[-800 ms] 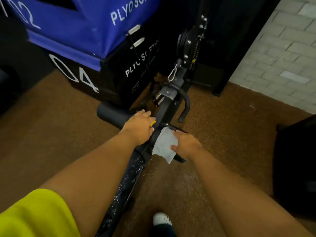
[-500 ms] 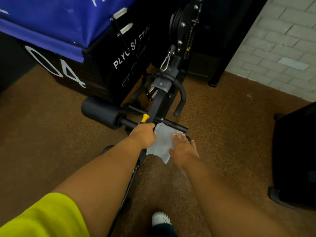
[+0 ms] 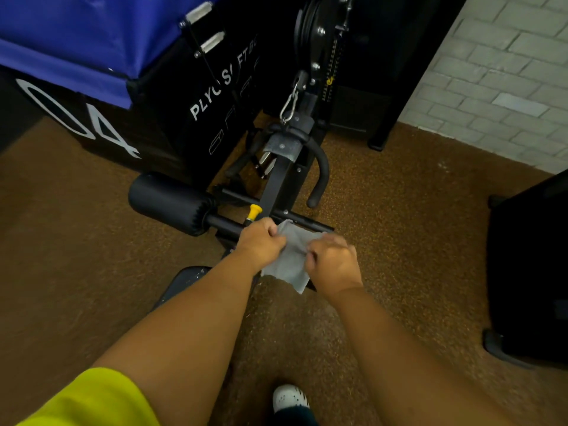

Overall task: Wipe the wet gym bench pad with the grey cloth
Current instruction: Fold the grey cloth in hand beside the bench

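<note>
Head view, looking down: both hands hold a grey cloth (image 3: 291, 259) between them, above the far end of a black bench pad (image 3: 181, 282) speckled with droplets. The left hand (image 3: 261, 245) pinches the cloth's left edge; the right hand (image 3: 333, 261) grips its right side, fingers curled. Just beyond — a yellow knob (image 3: 254, 211) and a black foam roller (image 3: 167, 202). A white shoe (image 3: 289, 398) shows on the brown floor (image 3: 399, 229).

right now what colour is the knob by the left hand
Yellow; the knob shows best in the head view, just beyond the left hand.
</note>
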A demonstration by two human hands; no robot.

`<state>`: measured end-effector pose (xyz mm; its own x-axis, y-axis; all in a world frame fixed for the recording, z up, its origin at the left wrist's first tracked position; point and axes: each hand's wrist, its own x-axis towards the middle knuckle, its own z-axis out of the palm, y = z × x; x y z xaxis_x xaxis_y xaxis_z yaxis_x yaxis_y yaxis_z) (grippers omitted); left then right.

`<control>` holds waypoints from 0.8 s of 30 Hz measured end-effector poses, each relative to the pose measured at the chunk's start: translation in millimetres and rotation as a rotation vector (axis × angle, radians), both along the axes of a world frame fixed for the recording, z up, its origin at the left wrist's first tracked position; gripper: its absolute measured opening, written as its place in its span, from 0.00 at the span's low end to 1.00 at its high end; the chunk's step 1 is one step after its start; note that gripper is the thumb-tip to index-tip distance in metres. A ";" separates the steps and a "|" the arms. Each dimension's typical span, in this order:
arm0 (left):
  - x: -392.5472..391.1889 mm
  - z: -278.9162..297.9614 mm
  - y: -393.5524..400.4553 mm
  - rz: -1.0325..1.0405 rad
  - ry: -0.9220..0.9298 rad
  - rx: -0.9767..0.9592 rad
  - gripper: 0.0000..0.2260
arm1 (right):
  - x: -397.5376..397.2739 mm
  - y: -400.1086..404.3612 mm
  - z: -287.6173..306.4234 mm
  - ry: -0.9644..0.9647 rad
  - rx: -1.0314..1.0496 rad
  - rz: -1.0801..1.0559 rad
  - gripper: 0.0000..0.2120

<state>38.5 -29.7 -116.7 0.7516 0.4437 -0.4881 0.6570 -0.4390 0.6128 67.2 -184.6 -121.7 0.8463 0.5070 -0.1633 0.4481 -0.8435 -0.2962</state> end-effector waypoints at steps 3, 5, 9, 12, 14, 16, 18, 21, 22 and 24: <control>2.3 24.3 4.5 0.045 -0.166 -0.176 0.07 | 6.4 -4.1 24.3 0.250 0.295 -0.203 0.02; 4.3 47.2 7.2 0.049 -0.289 -0.243 0.09 | 11.7 -6.9 42.6 0.340 0.366 -0.252 0.02; 6.7 101.1 16.2 -0.011 -0.432 -0.329 0.10 | 23.2 -13.1 92.1 0.502 0.601 -0.262 0.10; 2.3 144.5 22.9 -0.082 -0.486 -0.334 0.08 | 29.1 -23.4 145.7 0.641 0.603 -0.135 0.08; -1.8 175.8 23.2 -0.085 -0.547 -0.398 0.08 | 30.3 -29.7 178.6 0.794 0.825 -0.047 0.08; -4.5 205.1 18.6 -0.066 -0.604 -0.534 0.08 | 29.3 -30.8 191.9 1.037 1.244 -0.094 0.23; -6.8 227.0 11.4 -0.027 -0.610 -0.609 0.07 | 23.0 -23.6 186.0 1.384 1.594 -0.174 0.37; -12.8 240.5 5.6 0.014 -0.569 -0.565 0.06 | -2.3 -5.3 176.0 1.709 1.661 -0.044 0.42; -16.1 240.5 6.7 0.033 -0.544 -0.527 0.07 | -10.6 -1.1 175.1 1.748 1.669 -0.030 0.42; -24.9 237.8 11.8 0.087 -0.499 -0.462 0.09 | -22.9 4.7 170.6 1.796 1.680 -0.005 0.42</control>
<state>13.6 -17.9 121.0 0.9068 0.3424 -0.2459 0.2681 -0.0184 0.9632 44.3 -179.9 48.9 0.4193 0.9066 -0.0480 -0.8607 0.3802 -0.3386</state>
